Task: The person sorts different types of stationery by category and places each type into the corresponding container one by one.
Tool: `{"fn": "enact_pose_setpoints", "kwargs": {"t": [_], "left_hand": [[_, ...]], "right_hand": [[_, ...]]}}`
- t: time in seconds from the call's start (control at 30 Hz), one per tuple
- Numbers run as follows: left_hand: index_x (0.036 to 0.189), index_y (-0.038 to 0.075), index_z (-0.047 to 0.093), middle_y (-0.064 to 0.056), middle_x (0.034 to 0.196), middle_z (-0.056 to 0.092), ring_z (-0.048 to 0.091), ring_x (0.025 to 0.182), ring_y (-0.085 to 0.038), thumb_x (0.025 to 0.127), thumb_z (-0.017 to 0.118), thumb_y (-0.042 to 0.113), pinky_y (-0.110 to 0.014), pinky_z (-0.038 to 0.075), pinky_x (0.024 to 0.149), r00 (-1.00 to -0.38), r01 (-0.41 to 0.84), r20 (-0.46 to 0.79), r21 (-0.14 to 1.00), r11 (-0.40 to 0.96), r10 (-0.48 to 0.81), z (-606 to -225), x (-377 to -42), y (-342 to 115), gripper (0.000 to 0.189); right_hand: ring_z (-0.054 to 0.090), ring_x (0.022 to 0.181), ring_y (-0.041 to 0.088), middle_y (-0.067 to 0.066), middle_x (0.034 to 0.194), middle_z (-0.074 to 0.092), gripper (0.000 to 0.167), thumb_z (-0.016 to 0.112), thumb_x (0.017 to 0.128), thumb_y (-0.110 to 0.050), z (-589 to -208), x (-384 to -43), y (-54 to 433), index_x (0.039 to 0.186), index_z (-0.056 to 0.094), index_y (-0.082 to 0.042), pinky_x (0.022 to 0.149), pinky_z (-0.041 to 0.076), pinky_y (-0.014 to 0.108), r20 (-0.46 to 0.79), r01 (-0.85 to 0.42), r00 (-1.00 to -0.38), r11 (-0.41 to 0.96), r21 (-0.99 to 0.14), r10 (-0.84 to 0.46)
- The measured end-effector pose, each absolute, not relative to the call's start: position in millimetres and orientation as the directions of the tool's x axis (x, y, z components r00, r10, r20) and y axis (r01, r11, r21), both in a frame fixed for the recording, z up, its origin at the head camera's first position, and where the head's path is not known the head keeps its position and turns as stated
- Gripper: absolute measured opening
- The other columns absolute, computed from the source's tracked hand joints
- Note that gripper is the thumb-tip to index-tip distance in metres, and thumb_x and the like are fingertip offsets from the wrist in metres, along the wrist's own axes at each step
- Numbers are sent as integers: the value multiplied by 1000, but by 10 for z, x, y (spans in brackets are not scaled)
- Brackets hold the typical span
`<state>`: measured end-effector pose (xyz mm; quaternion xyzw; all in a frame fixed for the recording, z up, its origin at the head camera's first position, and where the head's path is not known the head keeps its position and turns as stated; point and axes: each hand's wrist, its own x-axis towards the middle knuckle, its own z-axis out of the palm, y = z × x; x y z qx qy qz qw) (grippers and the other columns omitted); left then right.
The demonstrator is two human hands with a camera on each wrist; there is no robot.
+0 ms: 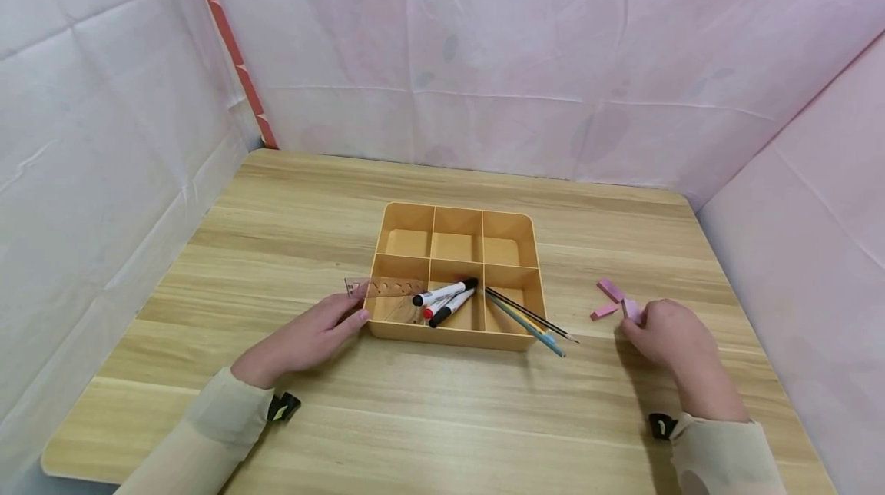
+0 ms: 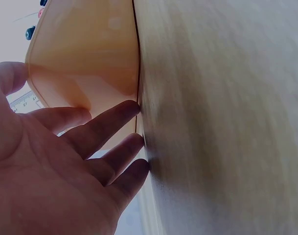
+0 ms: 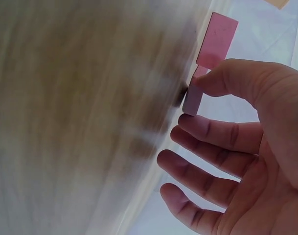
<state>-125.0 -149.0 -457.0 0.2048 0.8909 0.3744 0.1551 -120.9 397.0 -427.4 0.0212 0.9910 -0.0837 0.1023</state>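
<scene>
On the right side of the table my right hand pinches a small pale pink block, apparently an eraser, between thumb and index finger; its other fingers are spread. Two more pink erasers lie just beyond it: one upper, one lower. My left hand rests against the front left corner of a yellow divided tray. In the left wrist view its thumb is at the rim and its extended fingers lie along the tray's outer wall. A translucent pink ruler overhangs the left rim above that hand.
Markers with black and red ends lie across the tray's front middle section. Several pencils lean out over its front right edge. Another clear ruler-like piece sits in the front left section. Cloth walls border the table.
</scene>
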Motion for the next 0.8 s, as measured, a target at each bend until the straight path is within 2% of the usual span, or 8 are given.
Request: {"fn": "enact_pose_setpoints", "kwargs": {"t": [0.33,0.6,0.67,0.8], "left_hand": [[162,4,30,-18,166,34,34,153,-38,113,42,39,-58,28,124,-864,250,-122,737,628,488,-4575,-1254,-1500,62],[161,4,32,-14,167,33,33,154,-37,113,42,40,-57,28,125,-862,259,-115,737,624,494,-4567,-1247,-1505,62],[161,4,32,-14,167,33,33,153,-37,113,42,39,-57,28,124,-863,260,-111,739,621,493,-4563,-1246,-1505,61],[162,5,32,-14,167,34,34,153,-36,113,43,37,-57,28,124,-864,264,-106,736,623,492,-4567,-1246,-1505,60]], "right_hand": [[49,64,21,6,72,57,33,58,94,-33,-4188,-1226,4009,75,67,-8,51,34,31,-158,80,-986,984,-158,55],[58,69,27,23,92,71,62,59,99,-52,-4114,-1280,3954,99,74,8,51,43,36,-105,68,-993,989,-131,55],[60,71,29,26,98,71,63,60,99,-52,-4091,-1302,3919,101,74,9,51,44,37,-90,57,-995,991,-124,46],[60,70,30,27,98,71,60,60,99,-50,-4050,-1345,3838,99,73,8,51,43,37,-59,41,-998,992,-122,34]]}}
